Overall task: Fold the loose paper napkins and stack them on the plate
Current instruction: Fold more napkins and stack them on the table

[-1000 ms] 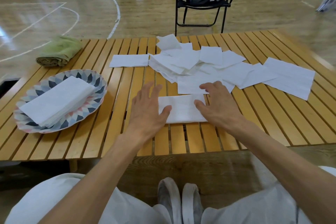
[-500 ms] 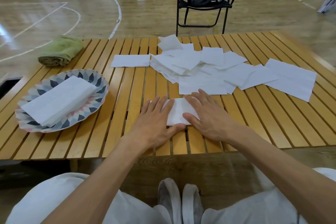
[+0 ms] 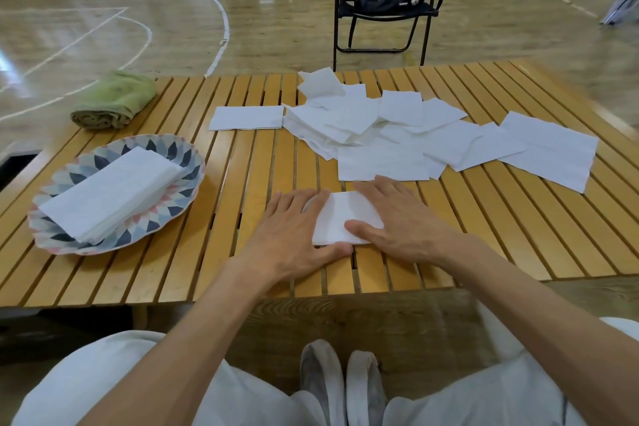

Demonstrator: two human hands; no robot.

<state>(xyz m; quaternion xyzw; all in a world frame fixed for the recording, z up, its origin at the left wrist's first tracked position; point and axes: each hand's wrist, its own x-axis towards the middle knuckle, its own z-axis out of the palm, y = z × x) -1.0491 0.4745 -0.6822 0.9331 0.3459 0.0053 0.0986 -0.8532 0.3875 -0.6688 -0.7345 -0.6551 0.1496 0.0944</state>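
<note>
Spreading beyond both hands, the slatted table carries a heap of loose napkins just past the fingertips, and well off to the left hand's side sits the plate with its folded stack. The left hand and right hand lie flat, fingers straight, pressing the folded napkin between them. Lifting carelessly could let the crease spring open, since thin tissue holds folds poorly.

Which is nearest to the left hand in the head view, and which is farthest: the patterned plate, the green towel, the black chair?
From the left hand:
1. Patterned plate, to its left on the table.
2. Green towel, at the far left table corner.
3. Black chair, on the floor beyond the table.
</note>
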